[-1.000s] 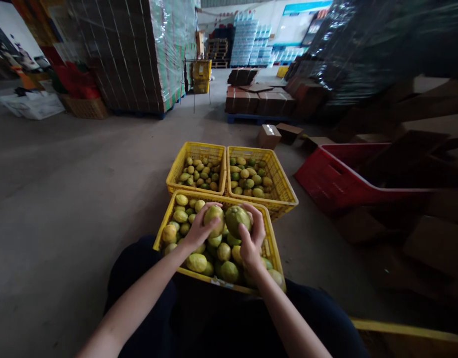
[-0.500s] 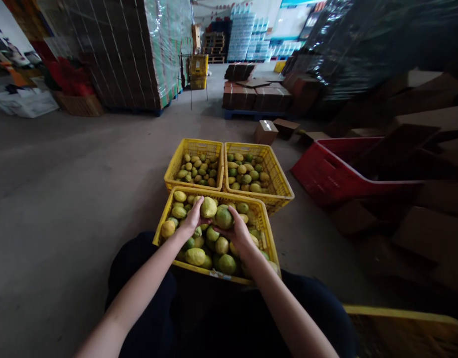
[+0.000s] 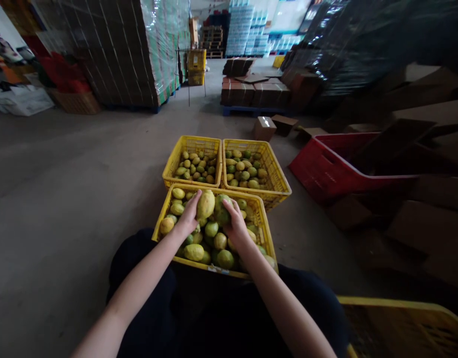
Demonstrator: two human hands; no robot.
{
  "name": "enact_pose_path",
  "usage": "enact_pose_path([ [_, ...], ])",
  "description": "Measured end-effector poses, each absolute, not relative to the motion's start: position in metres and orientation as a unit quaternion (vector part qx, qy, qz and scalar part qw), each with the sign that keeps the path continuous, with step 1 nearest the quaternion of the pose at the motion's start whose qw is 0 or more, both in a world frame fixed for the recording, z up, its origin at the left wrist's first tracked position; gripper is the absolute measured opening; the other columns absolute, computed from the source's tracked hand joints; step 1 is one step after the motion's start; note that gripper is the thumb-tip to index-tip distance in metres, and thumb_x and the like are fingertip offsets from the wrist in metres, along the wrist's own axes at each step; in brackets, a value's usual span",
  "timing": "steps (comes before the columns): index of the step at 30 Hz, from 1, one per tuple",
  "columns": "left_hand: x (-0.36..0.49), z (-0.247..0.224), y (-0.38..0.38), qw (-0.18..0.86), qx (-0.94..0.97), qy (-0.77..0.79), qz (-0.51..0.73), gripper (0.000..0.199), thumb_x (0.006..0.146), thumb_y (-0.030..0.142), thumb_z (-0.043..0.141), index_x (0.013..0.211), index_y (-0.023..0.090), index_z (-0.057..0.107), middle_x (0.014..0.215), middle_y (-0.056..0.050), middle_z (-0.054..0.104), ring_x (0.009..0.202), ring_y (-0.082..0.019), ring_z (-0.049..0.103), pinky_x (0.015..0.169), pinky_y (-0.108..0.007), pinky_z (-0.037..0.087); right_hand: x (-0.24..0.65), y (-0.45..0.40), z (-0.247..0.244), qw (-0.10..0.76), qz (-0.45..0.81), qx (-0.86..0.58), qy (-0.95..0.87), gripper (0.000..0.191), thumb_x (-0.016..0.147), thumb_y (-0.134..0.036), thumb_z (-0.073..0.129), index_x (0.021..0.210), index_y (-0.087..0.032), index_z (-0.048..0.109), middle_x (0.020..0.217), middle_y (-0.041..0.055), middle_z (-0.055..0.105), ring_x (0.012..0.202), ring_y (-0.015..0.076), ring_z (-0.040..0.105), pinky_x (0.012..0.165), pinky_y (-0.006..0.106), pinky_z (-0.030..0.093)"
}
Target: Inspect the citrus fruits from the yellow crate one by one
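While two fruits are being held side by side, the yellowish fruit is cupped from its outer side by the left hand and the green fruit by the right hand; each hand is curled about halfway, its far fingers mostly hidden. Since half a second ago, the yellowish fruit has been tipped more upright and the green fruit covered further by fingers, which suggests that both are being turned in the grasp, neither yet released. They are held over the front crate, where more fruit is heaped. Beyond, fruit is also contained in the back left crate and back right crate. Farther right, a red crate is seen.
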State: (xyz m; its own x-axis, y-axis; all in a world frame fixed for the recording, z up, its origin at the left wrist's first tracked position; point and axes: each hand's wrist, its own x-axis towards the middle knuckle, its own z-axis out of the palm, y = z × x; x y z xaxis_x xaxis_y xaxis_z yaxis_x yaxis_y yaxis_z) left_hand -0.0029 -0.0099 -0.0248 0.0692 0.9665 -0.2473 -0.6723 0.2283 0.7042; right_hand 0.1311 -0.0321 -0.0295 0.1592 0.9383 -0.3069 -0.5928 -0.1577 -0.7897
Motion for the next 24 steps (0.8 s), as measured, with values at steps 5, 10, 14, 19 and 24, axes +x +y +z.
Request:
enact_pose_path([
  [5,0.0,-0.018,-0.002,0.766,0.142,0.342,0.526,0.037,0.093,0.049,0.053,0.112,0.022,0.07,0.101,-0.006,0.073,0.108,-0.028,0.066,0.095,-0.041,0.055,0.14,-0.023,-0.022,0.625,0.668,-0.389,-0.107,0.023,0.072,-0.044,0.07,0.085,-0.026,0.065,0.072,-0.0006,0.072,0.084,0.0264,0.073,0.068,0.04,0.062],
  [10,-0.006,-0.015,-0.009,0.786,0.16,0.293,0.52,0.042,0.088,0.04,0.051,0.123,0.024,0.067,0.107,-0.007,0.073,0.084,-0.02,0.07,0.067,-0.029,0.058,0.148,-0.022,-0.015,0.626,0.712,-0.317,-0.026,0.031,0.078,-0.048,0.06,0.089,-0.022,0.071,0.079,0.0045,0.075,0.084,0.0249,0.071,0.076,0.043,0.061],
  [14,-0.004,-0.016,-0.012,0.782,0.157,0.266,0.541,0.039,0.085,0.039,0.058,0.121,0.026,0.068,0.113,-0.005,0.072,0.094,-0.022,0.069,0.077,-0.032,0.058,0.149,-0.024,-0.011,0.645,0.712,-0.27,-0.058,0.034,0.076,-0.047,0.061,0.093,-0.021,0.072,0.09,0.0055,0.077,0.091,0.0254,0.071,0.081,0.043,0.06],
  [19,0.002,-0.014,-0.011,0.77,0.112,0.241,0.579,0.024,0.091,0.031,0.055,0.108,0.028,0.071,0.122,0.001,0.07,0.115,-0.022,0.064,0.102,-0.04,0.051,0.147,-0.028,-0.005,0.658,0.699,-0.267,-0.089,0.028,0.073,-0.04,0.063,0.097,-0.026,0.071,0.103,0.003,0.077,0.102,0.0284,0.071,0.081,0.046,0.06],
  [24,0.006,-0.015,-0.01,0.78,0.067,0.239,0.574,0.02,0.091,0.028,0.054,0.102,0.024,0.071,0.118,0.0,0.071,0.104,-0.018,0.068,0.099,-0.036,0.053,0.143,-0.03,-0.003,0.657,0.706,-0.263,-0.044,0.027,0.074,-0.037,0.063,0.096,-0.024,0.071,0.094,0.0028,0.078,0.098,0.0275,0.073,0.081,0.043,0.061],
])
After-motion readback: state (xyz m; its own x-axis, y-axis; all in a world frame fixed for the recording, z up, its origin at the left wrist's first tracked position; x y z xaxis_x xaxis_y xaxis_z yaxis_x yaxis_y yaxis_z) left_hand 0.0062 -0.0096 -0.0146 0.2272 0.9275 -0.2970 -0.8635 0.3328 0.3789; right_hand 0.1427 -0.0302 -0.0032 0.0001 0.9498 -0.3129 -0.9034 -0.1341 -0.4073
